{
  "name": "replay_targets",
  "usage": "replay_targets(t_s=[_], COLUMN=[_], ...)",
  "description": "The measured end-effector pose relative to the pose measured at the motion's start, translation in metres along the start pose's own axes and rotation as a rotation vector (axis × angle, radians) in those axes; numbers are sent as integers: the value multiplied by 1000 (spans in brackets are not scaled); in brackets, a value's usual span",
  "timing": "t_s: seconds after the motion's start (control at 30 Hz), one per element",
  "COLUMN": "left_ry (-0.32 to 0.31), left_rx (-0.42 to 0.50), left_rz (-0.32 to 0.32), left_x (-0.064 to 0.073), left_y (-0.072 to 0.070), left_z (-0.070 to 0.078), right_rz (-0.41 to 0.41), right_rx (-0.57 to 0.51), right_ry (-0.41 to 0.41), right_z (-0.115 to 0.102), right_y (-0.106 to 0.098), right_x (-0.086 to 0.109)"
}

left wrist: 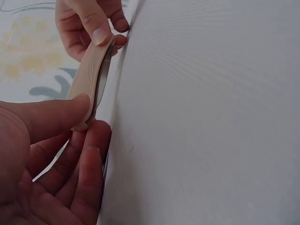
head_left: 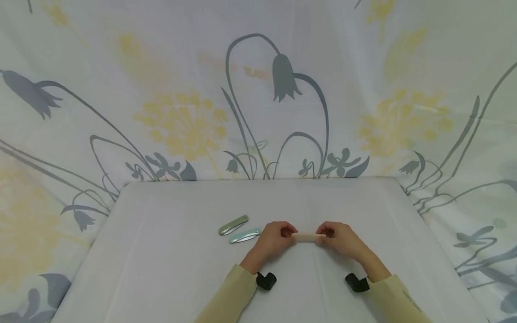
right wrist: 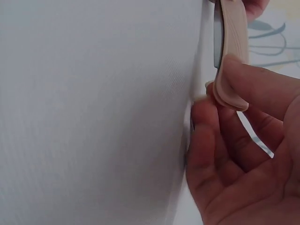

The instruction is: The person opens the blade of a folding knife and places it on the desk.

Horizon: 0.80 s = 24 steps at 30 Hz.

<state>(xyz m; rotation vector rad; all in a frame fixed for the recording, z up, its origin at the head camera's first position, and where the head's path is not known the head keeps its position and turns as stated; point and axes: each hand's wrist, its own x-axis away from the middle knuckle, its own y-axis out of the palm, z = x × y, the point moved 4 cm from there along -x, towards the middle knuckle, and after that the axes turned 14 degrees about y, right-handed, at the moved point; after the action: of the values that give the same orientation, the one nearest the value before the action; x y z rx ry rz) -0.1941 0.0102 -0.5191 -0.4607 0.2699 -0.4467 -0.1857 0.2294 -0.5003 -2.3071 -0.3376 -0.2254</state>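
presently, both hands are engaged on one item. the left hand (head_left: 276, 242) pinches one end of a beige-pink folding pocketknife (head_left: 308, 237), thumb on the handle face and fingers curled; the right hand (head_left: 339, 240) pinches the opposite end in like manner. the knife lies crosswise between the two hands, over the near part of the table; whether it touches the cover cannot be determined. the left wrist view shows its steel blade (left wrist: 103, 77) folded along the handle, a strip exposed.

step in hand, as judged: a two-handed hold on the closed knife, either to position it or to ready it for opening; the pictures do not settle which. the next move would call for an even grip at both ends, with fingertips kept off the exposed strip; any setting down would want a level lowering.

just beside the left hand lies a mint-green folding pocketknife (head_left: 244, 235), and past it an olive-green folding pocketknife (head_left: 233, 224); both are folded, slanted and apart. outward again: black wrist mounts (head_left: 266, 281), pale yellow sleeves (head_left: 226, 296), the white-covered table (head_left: 169, 269), and behind it a curtain (head_left: 181, 125) printed with grey bellflowers and yellow flower heads
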Motion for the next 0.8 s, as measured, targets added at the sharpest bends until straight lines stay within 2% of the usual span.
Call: replay_targets(t_s=[0.2,0.53,0.67,0.8], left_ry=[-29,-41,-44,-39], left_rx=[43,86,105,103], left_rz=[0,-4,-17,-33], left_x=[9,22,22,23], left_y=[-3,-8,-8,-10], left_z=[-2,-5,-6,-5], right_rz=[20,-50,-27,-8], right_rx=[-51,-161,-176,-238], right_ry=[-20,-23,-18,-12], right_z=[-2,2,2,-1], right_y=[1,6,8,11], right_x=[7,10,12,15])
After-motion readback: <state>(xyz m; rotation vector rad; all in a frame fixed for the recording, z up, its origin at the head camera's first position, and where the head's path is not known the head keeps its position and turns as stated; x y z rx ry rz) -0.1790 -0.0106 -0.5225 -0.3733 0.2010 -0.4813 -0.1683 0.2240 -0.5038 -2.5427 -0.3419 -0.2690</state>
